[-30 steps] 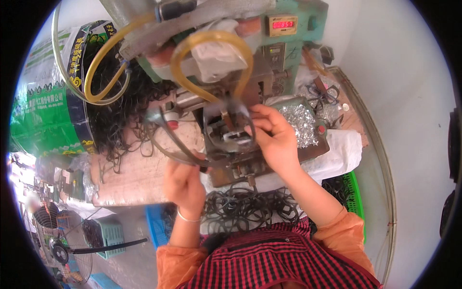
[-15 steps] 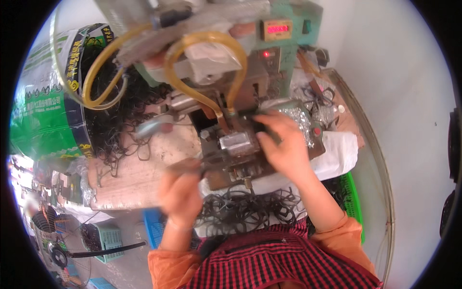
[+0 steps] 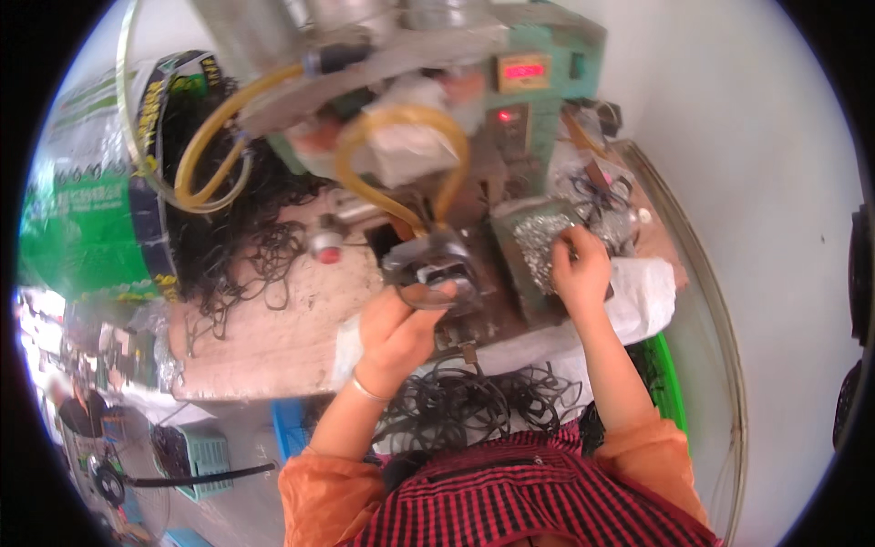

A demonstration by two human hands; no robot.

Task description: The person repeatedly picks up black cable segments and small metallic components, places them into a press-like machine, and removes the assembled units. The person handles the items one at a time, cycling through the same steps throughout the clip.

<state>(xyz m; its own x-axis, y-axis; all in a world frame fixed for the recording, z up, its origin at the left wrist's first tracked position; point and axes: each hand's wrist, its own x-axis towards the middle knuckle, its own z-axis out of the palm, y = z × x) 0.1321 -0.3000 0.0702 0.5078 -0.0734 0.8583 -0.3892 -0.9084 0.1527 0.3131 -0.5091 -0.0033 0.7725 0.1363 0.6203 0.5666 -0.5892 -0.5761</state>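
Observation:
My left hand (image 3: pixel 398 333) is closed with its fingertips at the metal fixture (image 3: pixel 447 273) of a green press machine (image 3: pixel 538 118). It pinches a thin black band (image 3: pixel 424 297), whose loop lies against the fixture; blur hides its ends. My right hand (image 3: pixel 581 267) reaches into a dark green tray (image 3: pixel 510 242) heaped with small silver metal pieces (image 3: pixel 545 239). Its fingertips are pressed together at the pile's edge, and whatever sits between them is too small to make out. More black bands (image 3: pixel 483 397) lie tangled in front of me, below the machine.
Yellow hoses (image 3: pixel 351 169) arch over the fixture. A red push button (image 3: pixel 328 252) stands on the wooden table (image 3: pixel 246 351) to the left. Beyond it, a green and white sack (image 3: pixel 91 219) spills black bands. A bright green basket (image 3: pixel 668 383) stands low at the right.
My left hand has moved right and up to the fixture, bringing the black band against it. My right hand has gone from the fixture to the tray of metal pieces.

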